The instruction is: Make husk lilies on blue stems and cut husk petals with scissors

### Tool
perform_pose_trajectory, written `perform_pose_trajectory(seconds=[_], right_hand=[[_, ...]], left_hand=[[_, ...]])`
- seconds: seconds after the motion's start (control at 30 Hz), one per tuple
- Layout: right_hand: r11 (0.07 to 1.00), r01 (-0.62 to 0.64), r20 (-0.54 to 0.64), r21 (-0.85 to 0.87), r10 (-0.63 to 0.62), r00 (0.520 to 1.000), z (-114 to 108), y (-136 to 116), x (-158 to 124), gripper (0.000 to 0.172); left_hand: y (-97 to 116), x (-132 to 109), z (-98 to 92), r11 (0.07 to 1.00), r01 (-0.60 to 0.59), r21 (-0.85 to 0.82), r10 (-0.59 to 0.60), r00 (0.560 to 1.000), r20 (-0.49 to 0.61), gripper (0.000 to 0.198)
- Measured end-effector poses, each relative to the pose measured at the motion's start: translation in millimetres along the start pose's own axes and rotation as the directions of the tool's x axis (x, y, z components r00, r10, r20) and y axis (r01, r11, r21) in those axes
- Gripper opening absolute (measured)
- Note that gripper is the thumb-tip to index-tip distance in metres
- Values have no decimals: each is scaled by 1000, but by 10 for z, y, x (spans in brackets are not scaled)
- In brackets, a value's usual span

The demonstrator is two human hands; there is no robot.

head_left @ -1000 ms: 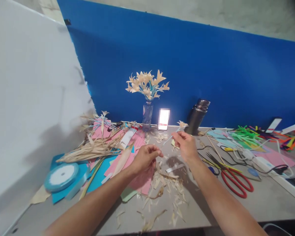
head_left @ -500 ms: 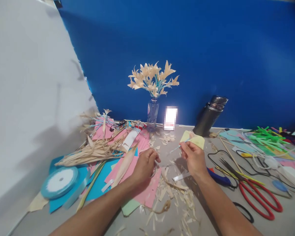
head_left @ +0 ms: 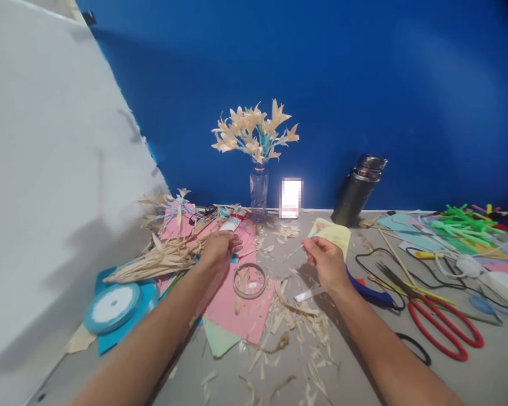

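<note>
My right hand [head_left: 327, 264] pinches a thin pale-blue stem [head_left: 295, 251] between thumb and fingertips, in front of a yellow paper sheet [head_left: 338, 234]. Its upper end overlaps that sheet, so I cannot make out what tops it. Over the pink paper [head_left: 237, 316] my left hand [head_left: 220, 248] reaches forward with its fingers stretched out, holding nothing that I can see. Beside it lies a bundle of dried husks [head_left: 161, 259]. A ring-shaped roll of tape [head_left: 249, 281] rests on the pink paper, nearer to me than the left hand.
Husk flowers [head_left: 254, 127] stand in a clear bottle [head_left: 259, 194] at the back, near a dark flask [head_left: 358, 192]. Red-handled scissors [head_left: 442, 327] and a blue-handled tool [head_left: 370, 290] lie right. A blue ribbon spool [head_left: 112, 307] sits left; husk scraps [head_left: 309, 321] litter the middle.
My left hand has moved forward and left toward the husk bundle, its fingers straightening and the tape roll coming into full view. My right hand still holds the stem in nearly the same place.
</note>
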State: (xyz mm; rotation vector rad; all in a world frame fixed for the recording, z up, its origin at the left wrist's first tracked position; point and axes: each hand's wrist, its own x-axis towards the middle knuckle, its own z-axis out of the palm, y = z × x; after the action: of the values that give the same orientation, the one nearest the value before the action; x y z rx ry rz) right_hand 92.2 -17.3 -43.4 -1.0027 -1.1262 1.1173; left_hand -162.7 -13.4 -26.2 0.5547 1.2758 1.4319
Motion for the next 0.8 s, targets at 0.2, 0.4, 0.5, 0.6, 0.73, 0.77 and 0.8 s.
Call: perform_pose_trajectory(seconds=[0.2,0.4,0.5,0.6,0.73,0.77,0.8], right_hand=[[997,-7,30,-76,10,1000,-19,26,17,39],[999,-12,41,-31,14,999,-25,36,25,40],[999,-32,42,-19,32,999,-28,38,30,40],[999,-38,52,-18,39,998,-36,51,27,40],[999,-51,68,-15,52,996,-45,59,25,39],[998,-56,71,-4,56,996,-45,57,26,39],[998,-64,73,10,63,995,-46,54,28,39]], left_hand=[[164,358,115,991,131,11,-130,987,-93,9],[167,648,239,962,271,-38,-274,956,-101,6],[135,695,283,953,290,-84,-298,950,-94,6],[127,702,322,947,288,-141,-299,953,-59,9],[206,647,369,944,248,-217,-259,966,-22,19],[247,601,375,944,231,-233,-243,970,-21,22],[296,534,373,945,213,-248,-225,974,-20,24]])
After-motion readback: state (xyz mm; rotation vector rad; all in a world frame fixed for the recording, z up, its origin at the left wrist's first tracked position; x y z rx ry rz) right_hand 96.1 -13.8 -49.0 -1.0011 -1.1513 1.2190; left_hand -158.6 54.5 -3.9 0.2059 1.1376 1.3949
